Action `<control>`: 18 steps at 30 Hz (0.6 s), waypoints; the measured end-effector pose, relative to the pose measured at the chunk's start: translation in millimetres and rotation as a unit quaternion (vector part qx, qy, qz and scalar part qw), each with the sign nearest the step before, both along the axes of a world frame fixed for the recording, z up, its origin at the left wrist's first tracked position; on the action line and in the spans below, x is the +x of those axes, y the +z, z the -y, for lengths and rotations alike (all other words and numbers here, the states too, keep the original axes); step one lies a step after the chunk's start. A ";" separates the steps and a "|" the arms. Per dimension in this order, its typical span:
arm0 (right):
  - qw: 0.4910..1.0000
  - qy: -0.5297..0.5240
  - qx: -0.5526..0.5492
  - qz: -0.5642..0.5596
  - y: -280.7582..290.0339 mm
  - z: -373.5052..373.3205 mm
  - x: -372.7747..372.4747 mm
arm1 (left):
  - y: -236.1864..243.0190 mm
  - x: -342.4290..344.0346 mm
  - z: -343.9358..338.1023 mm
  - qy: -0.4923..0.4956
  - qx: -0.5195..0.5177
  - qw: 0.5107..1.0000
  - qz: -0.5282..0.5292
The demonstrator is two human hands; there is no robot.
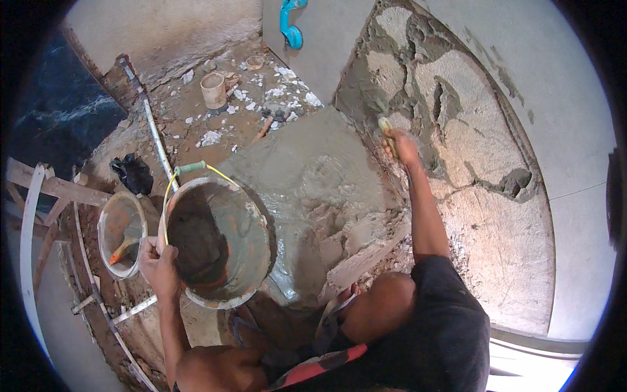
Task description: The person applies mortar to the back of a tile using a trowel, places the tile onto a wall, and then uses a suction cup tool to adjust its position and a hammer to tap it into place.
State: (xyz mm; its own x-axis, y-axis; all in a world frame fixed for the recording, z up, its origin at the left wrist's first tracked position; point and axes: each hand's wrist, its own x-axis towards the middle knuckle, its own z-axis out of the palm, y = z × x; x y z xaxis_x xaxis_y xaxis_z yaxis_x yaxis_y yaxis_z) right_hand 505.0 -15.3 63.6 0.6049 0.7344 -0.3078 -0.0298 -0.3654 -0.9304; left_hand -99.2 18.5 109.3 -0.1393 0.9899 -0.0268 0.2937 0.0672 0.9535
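Observation:
My left hand [159,261] is closed on the near-left rim of a large bucket [262,228] holding grey mortar, with a yellow handle and green grip raised over it. My right hand [401,147] grips a tool's pale yellowish handle [385,127] against the wall patch [480,117], where lumpy grey mortar partly covers the rough pale surface; I cannot make out the tool's blade. Between bucket and wall lies a sloping bed of wet grey mortar [307,170]. Left of the bucket stands a smaller pail [108,228] with an orange-handled brush [123,249] in it.
White pipes [157,140] and wooden boards [59,186] run along the left beside a dark opening [59,91]. A small tub [214,91], a wooden handle [261,130], white rubble and a black plastic bag [130,173] lie behind. A turquoise tool [292,36] is on the upper grey wall.

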 end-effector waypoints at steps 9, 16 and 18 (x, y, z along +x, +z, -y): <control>0.973 0.209 0.049 -0.080 57.6 81.1 -112.5 | 18.7 38.9 -10.5 -0.021 0.020 1.000 0.008; 0.806 0.515 0.099 0.275 41.1 60.2 -214.0 | 18.3 62.8 -26.4 -0.042 0.059 0.988 -0.133; 0.807 0.466 0.163 0.326 24.0 47.3 -232.8 | 31.2 78.1 -24.8 -0.065 0.090 0.981 -0.159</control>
State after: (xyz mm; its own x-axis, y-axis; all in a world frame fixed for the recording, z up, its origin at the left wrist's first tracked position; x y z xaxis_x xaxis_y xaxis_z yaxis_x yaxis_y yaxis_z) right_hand 272.3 -62.7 87.6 -0.3002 0.9414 0.1536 0.6505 0.3198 -0.6889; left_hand -21.1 43.4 140.6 0.0155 0.9846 0.1741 0.5734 -0.1514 0.8052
